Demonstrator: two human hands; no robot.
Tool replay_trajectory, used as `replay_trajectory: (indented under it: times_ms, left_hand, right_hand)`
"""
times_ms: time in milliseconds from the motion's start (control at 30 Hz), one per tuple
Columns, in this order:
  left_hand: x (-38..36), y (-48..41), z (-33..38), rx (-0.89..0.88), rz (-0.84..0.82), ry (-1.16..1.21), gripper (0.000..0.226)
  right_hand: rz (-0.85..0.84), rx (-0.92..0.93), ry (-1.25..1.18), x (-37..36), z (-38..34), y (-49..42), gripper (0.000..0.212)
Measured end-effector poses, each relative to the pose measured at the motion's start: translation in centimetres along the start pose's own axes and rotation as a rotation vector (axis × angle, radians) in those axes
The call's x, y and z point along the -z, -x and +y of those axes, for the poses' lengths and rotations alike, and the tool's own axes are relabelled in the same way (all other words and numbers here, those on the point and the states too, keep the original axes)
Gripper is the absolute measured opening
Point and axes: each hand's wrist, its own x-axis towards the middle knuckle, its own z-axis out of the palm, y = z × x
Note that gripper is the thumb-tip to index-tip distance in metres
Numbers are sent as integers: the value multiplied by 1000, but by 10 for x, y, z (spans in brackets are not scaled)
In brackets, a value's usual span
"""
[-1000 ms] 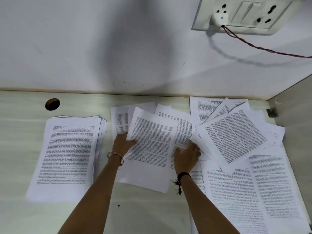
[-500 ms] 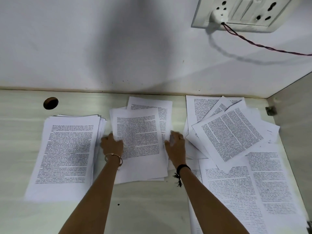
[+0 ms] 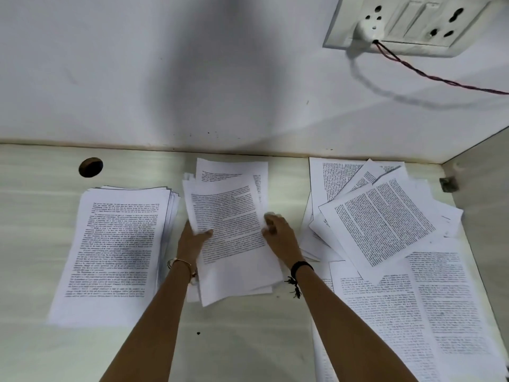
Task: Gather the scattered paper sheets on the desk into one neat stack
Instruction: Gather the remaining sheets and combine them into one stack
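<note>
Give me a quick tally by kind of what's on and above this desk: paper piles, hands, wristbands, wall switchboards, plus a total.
Paper piles: 3 (neat stack, held bundle, scattered spread)
Hands: 2 (left hand, right hand)
Wristbands: 2 (gold bangle, black thread band)
Wall switchboard: 1
Total: 8

- The loose sheets in the middle, fanned out a second ago and overlapping the scattered sheets [image 3: 380, 221] on the right, are now pulled into one rough bundle [image 3: 231, 230].
- A strip of bare desk [image 3: 286, 183] has opened between the two.
- The left hand [image 3: 192, 241], earlier flat on top, now grips the bundle's left edge, thumb over it.
- The right hand [image 3: 281, 235] has moved from the far overlap to the bundle's right edge; it is blurred, so its hold is unclear.
</note>
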Motion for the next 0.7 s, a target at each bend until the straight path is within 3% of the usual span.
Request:
replay_trajectory:
  times_ms: [100,167,267,400,467,533,600,700]
  left_hand:
    - [-4,3,2,47,-158,61,46]
    - [-8,4,0,62,-213,44,47]
    - [-13,10,0,53,-83,168,41]
    - [-22,17,-3,39,35,374,45]
    - [-37,24,-8,20,77,464,56]
    - [-62,39,-13,52,17,572,62]
    - [-87,60,-9,130,-61,584,54]
    - [-93,69,-6,193,-113,571,45]
  right_hand:
    - [130,-30,33,0,5,-1,42]
    - [46,-42,-37,4,6,1,48]
    - [8,-56,-120,15,11,7,30]
    - [338,-288,-453,27,19,32,53]
    - [320,-419,-725,26,21,42,55]
    - [223,-487,-876,19,23,46,52]
    - [218,-472,-847,16,24,49,42]
    - [259,-425,-707,33,34,49,46]
